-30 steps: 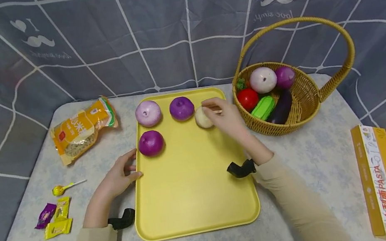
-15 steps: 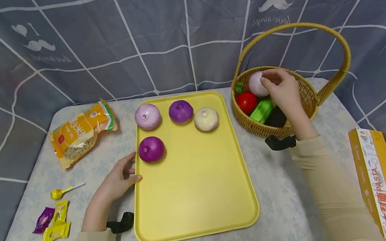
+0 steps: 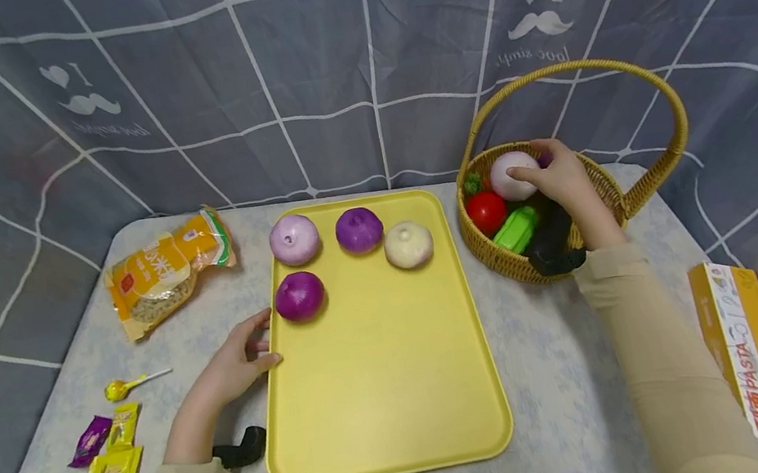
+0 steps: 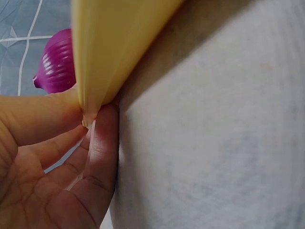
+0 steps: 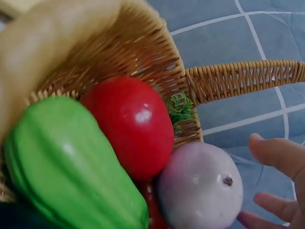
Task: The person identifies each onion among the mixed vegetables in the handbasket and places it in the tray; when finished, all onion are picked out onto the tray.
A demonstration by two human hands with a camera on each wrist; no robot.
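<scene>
On the left, my left hand (image 3: 238, 362) grips the long edge of a yellow tray (image 3: 386, 401); in the left wrist view its thumb lies above the rim and fingers below. The tray bears a pale purple onion (image 3: 293, 239), a deep purple onion (image 3: 359, 230), a magenta onion (image 3: 299, 296) and a whitish onion (image 3: 408, 245). My right hand (image 3: 563, 178) reaches into a wicker basket (image 3: 609, 187), fingers spread beside a pale onion (image 5: 200, 186). Under that hand, a purple onion (image 3: 544, 159) is mostly hidden.
The basket also holds a red tomato (image 5: 131, 126), a ridged green vegetable (image 5: 71, 162), a green sprig (image 5: 180, 112) and a dark eggplant (image 3: 548, 230). Its tall handle (image 3: 680, 114) arches over. Around lie a grain bag (image 3: 168, 270), lollipop (image 3: 122, 389), wrapped candies (image 3: 112, 466) and pasta box (image 3: 752, 359).
My right hand has let go of the whitish onion on the tray and moved right into the basket, lately shifting only slightly there. My left hand stays at the tray edge.
</scene>
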